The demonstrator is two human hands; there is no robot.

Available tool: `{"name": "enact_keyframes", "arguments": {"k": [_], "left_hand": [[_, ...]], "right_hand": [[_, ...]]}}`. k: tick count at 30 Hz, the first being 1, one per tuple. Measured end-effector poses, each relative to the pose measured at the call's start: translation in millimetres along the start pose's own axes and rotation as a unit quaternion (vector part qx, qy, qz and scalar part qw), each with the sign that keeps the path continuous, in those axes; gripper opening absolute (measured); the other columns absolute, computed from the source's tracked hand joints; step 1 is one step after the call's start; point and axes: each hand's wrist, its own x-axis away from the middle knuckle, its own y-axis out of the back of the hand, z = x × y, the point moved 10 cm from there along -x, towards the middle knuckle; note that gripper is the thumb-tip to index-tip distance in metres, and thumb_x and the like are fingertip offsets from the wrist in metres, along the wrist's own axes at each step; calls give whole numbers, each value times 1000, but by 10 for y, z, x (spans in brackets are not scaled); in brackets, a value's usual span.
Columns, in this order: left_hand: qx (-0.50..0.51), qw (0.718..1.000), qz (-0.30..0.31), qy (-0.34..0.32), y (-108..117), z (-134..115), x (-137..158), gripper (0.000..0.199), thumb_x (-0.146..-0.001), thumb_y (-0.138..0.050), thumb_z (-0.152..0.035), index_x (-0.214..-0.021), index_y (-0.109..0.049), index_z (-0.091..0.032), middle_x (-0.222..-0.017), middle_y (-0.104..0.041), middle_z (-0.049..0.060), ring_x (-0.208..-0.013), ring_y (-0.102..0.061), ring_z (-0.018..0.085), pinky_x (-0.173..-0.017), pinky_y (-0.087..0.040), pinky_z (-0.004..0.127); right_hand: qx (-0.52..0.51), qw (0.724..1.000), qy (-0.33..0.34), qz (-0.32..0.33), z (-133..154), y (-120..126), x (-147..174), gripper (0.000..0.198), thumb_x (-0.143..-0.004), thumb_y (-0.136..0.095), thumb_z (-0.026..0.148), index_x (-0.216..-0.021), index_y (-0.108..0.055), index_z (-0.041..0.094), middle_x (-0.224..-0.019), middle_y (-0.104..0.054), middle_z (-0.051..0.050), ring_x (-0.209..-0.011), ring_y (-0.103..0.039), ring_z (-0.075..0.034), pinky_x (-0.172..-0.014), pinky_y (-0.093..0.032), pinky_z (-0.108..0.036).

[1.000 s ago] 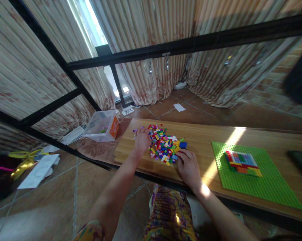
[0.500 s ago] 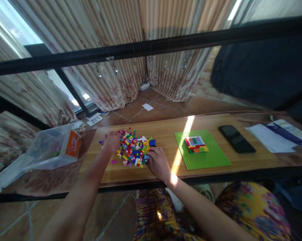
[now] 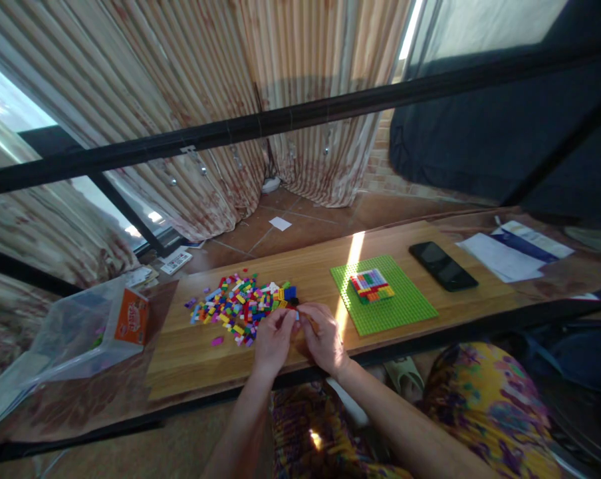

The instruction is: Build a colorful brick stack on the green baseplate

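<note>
My left hand (image 3: 274, 336) and my right hand (image 3: 323, 334) meet at the near right edge of a pile of small toy bricks (image 3: 248, 303). Between the fingertips shows a small pale-blue brick (image 3: 296, 316), partly covered. The left thumb and forefinger pinch it, and the right fingertips close against it from the other side. To the right lies a green baseplate (image 3: 410, 306). On the plate sits a low block of joined bricks (image 3: 373, 285) in red, white, yellow, orange and other colours.
A black phone (image 3: 443, 266) and some papers (image 3: 502, 256) lie right of the baseplate. At the left stands a clear plastic bin (image 3: 81, 326) with an orange label and a few pieces inside. A wooden board (image 3: 191, 366) carries the bricks. A dark rail (image 3: 305, 120) crosses behind.
My left hand has left the far left side of the pile and come right to meet my right hand. The view has shifted, and the brick build stays on the baseplate.
</note>
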Motion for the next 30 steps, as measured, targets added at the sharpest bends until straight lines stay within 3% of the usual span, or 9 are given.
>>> {"name": "enact_keyframes", "arguments": {"k": [3, 7, 10, 15, 21, 25, 30], "left_hand": [[82, 995, 5, 59, -291, 89, 34, 32, -76, -64, -47, -66, -65, -16, -58, -58, -2, -55, -53, 11, -55, -41, 22], [181, 974, 39, 131, -651, 155, 50, 37, -67, -72, -51, -67, -65, -15, -58, -57, -2, -54, -51, 9, -53, -40, 21], [198, 966, 72, 149, -868, 146, 67, 38, -64, -74, -51, -69, -67, -15, -60, -58, -1, -56, -53, 8, -55, -41, 20], [192, 962, 99, 165, -1150, 165, 86, 37, -67, -72, -50, -70, -67, -14, -60, -59, 0, -53, -52, 8, -53, -40, 20], [131, 982, 72, 112, -1328, 180, -16, 30, -75, -64, -37, -96, -69, -15, -73, -64, 2, -53, -52, 8, -52, -41, 21], [69, 990, 106, 60, -1515, 144, -69, 37, -78, -57, -27, -113, -64, -16, -73, -65, 1, -59, -54, 12, -58, -45, 24], [4, 987, 158, 23, -1724, 55, -69, 47, -79, -52, -22, -125, -57, -14, -61, -60, -4, -58, -53, 11, -61, -45, 24]], "right_hand": [[-2, 1000, -18, 20, -1, 249, 82, 26, -90, -49, 22, -113, -61, 24, -101, -67, -7, -96, -61, -20, -83, -52, -38], [9, 998, -47, 40, -71, 540, 104, 25, -90, -53, 29, -113, -62, 25, -103, -66, -7, -93, -62, -20, -76, -53, -34], [29, 997, -61, 47, -150, 694, 72, 21, -90, -54, 30, -108, -64, 25, -99, -66, -6, -86, -62, -18, -72, -52, -32], [81, 994, -37, 64, -295, 908, 25, 20, -91, -52, 29, -102, -68, 24, -96, -66, -6, -91, -61, -19, -80, -51, -35], [248, 968, -22, 10, -636, 1333, -108, 19, -86, -59, 32, -99, -72, 25, -111, -61, -10, -103, -52, -26, -87, -47, -43], [304, 952, -12, 36, -803, 1341, -196, 20, -84, -61, 32, -99, -74, 27, -122, -56, -10, -110, -47, -28, -89, -43, -46], [306, 951, -17, 46, -910, 1302, -199, 22, -85, -59, 32, -102, -73, 29, -129, -53, -9, -115, -45, -29, -91, -40, -47]]}}
